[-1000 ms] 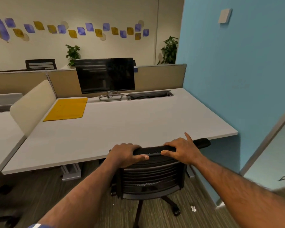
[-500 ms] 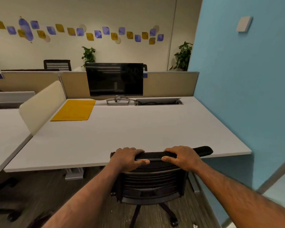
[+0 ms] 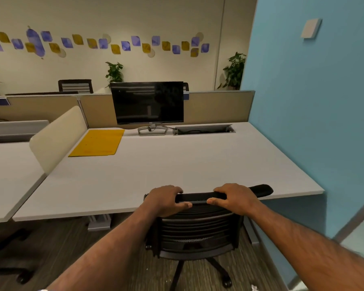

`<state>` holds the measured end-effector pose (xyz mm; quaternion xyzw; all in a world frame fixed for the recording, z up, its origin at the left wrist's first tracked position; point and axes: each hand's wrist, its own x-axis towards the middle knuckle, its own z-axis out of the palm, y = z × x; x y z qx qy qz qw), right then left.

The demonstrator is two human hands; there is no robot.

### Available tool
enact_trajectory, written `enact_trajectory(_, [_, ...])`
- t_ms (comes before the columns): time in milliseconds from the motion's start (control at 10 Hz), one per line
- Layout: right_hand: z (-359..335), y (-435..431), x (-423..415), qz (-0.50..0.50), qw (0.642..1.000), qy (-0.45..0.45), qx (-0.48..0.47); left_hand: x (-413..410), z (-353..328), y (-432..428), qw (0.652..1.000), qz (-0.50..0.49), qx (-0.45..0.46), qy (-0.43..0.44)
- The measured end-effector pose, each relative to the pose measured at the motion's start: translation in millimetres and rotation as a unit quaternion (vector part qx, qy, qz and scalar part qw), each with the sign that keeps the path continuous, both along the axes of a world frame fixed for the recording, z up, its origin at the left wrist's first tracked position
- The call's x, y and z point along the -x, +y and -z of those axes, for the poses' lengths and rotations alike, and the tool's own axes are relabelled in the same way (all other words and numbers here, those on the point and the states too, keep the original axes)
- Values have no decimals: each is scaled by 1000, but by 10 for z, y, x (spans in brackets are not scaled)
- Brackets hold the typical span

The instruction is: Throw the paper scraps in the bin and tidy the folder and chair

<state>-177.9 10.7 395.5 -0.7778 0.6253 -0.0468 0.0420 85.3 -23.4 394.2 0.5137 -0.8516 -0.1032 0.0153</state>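
Note:
A black mesh office chair stands at the near edge of the white desk, its backrest top level with the desk edge. My left hand grips the top rail of the backrest on the left. My right hand grips the same rail on the right. A yellow folder lies flat at the desk's far left corner, beside the cream divider. A small white paper scrap lies on the carpet at the bottom edge, right of the chair's wheels. No bin is in view.
A dark monitor stands at the back of the desk, next to an open cable tray. A blue wall borders the desk on the right. A cream divider separates a neighbouring desk on the left.
The view has shifted closer and slightly left, and the chair back now sits against the desk edge. My right index finger, raised a second ago, has curled onto the rail.

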Motion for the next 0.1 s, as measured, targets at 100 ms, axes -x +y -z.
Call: enact_trajectory(100, [-132,9,-48,30,999,8,20,-66,-165,-51,999,7,28,-21])
